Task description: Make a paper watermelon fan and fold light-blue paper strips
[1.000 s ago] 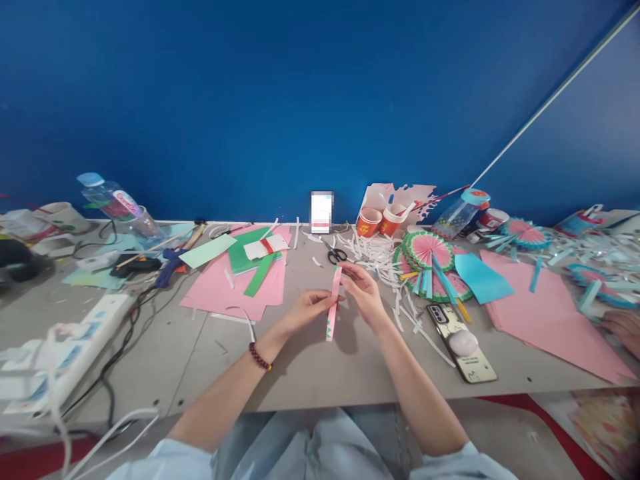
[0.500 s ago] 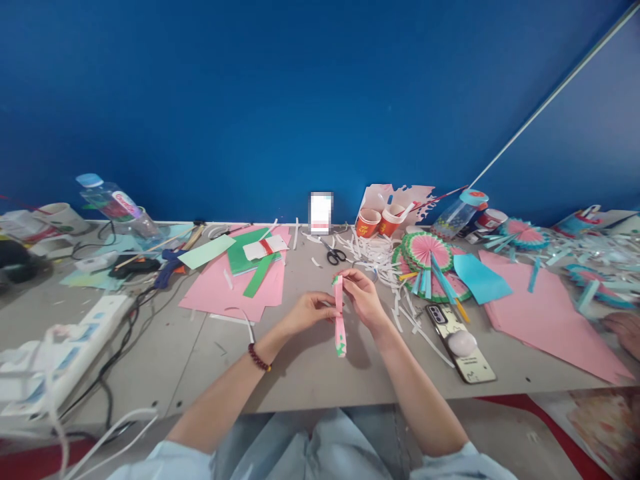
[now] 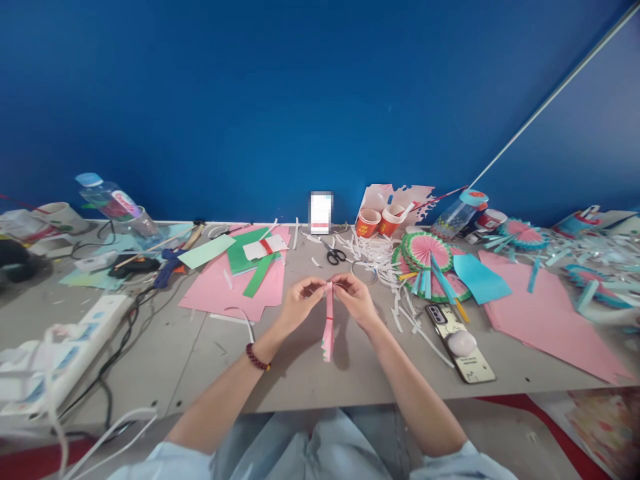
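Upright between my hands is a narrow pleated pink paper strip [image 3: 328, 337], with a thin red band across its middle and green marks along its lower end. My left hand [image 3: 303, 305] pinches its upper end from the left, thumb and forefinger closed. From the right, my right hand [image 3: 357, 301] pinches the same end, fingers curled together. The strip's lower part hangs free above the grey table [image 3: 300, 387]. Black scissors [image 3: 334, 254] lie just beyond my hands.
Pink sheets with green paper [image 3: 239, 255] lie left. White paper scraps [image 3: 380, 253], round pleated paper fans [image 3: 427, 253], paper cups [image 3: 368, 223] and a phone [image 3: 463, 353] are on the right. A power strip [image 3: 75, 353] with cables sits at far left.
The pink strip has turned and shifted slightly left. Both hands now meet at its upper end; my left hand has moved up from its middle. A person's hand at far right has left view.
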A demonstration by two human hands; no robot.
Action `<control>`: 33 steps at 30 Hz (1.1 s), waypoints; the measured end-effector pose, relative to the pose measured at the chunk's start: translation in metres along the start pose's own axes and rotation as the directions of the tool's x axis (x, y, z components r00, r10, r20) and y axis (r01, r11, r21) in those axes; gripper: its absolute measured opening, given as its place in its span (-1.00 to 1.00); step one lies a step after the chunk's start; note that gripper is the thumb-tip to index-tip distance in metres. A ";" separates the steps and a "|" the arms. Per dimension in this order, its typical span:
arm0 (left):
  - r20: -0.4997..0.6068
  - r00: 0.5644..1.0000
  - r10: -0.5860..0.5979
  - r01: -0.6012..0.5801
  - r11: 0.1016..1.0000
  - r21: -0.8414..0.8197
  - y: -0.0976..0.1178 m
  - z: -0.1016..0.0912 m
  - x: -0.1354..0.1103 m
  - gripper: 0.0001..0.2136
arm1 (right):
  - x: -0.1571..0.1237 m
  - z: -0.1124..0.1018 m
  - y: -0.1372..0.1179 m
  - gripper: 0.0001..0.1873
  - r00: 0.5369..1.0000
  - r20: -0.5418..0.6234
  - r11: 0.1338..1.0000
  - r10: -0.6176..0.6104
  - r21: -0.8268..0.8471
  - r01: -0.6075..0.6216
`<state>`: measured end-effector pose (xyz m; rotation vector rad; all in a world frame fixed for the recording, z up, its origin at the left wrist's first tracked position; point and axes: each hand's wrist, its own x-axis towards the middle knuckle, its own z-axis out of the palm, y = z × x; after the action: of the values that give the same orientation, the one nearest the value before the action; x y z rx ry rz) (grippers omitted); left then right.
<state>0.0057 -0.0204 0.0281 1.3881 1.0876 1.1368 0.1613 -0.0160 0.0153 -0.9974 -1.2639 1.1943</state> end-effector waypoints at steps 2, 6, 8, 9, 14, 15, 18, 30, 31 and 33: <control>-0.016 1.000 -0.003 0.003 1.000 -0.002 -0.001 0.000 0.001 -0.79 | -0.001 0.001 -0.001 -0.84 1.000 -0.003 1.000 -0.004 -0.021 0.004; -0.008 1.000 -0.011 0.011 0.999 -0.041 0.001 0.000 0.002 -0.81 | -0.002 0.002 -0.004 -0.85 0.999 -0.011 0.996 -0.036 -0.088 0.035; 0.011 1.000 -0.017 0.018 0.998 -0.068 0.004 0.000 0.002 -0.81 | -0.003 0.002 -0.005 -0.85 0.999 -0.008 0.992 -0.050 -0.115 0.049; 0.016 1.000 -0.024 0.025 0.997 -0.079 0.005 -0.001 0.002 -0.81 | -0.003 0.002 -0.005 -0.85 0.998 -0.007 0.991 -0.056 -0.123 0.054; 0.028 0.998 -0.064 0.067 0.991 -0.118 0.006 -0.001 0.003 -0.81 | -0.003 0.002 -0.004 -0.86 0.997 -0.009 0.987 -0.082 -0.141 0.080; 0.034 0.997 -0.065 0.069 0.989 -0.130 0.005 -0.001 0.003 -0.81 | -0.003 0.002 -0.004 -0.86 0.996 -0.013 0.985 -0.087 -0.150 0.085; 0.047 0.996 -0.077 0.084 0.982 -0.168 0.002 -0.001 0.004 -0.82 | -0.003 0.001 -0.003 -0.85 0.993 -0.018 0.976 -0.115 -0.188 0.110; 0.104 0.988 -0.117 0.143 0.945 -0.295 -0.001 -0.002 0.006 -0.84 | -0.006 -0.002 -0.006 -0.72 0.891 0.123 0.712 -0.438 -0.557 0.427; 0.097 0.988 -0.120 0.144 0.943 -0.300 -0.001 -0.002 0.006 -0.84 | -0.007 -0.003 -0.006 -0.70 0.883 0.154 0.680 -0.443 -0.585 0.443; 0.089 0.988 -0.126 0.148 0.943 -0.298 -0.001 -0.002 0.006 -0.82 | -0.007 -0.006 -0.005 -0.67 0.879 0.203 0.634 -0.431 -0.625 0.455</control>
<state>0.0050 -0.0140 0.0281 1.0850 0.9010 1.0945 0.1679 -0.0237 0.0191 -1.0587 -1.8965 0.3529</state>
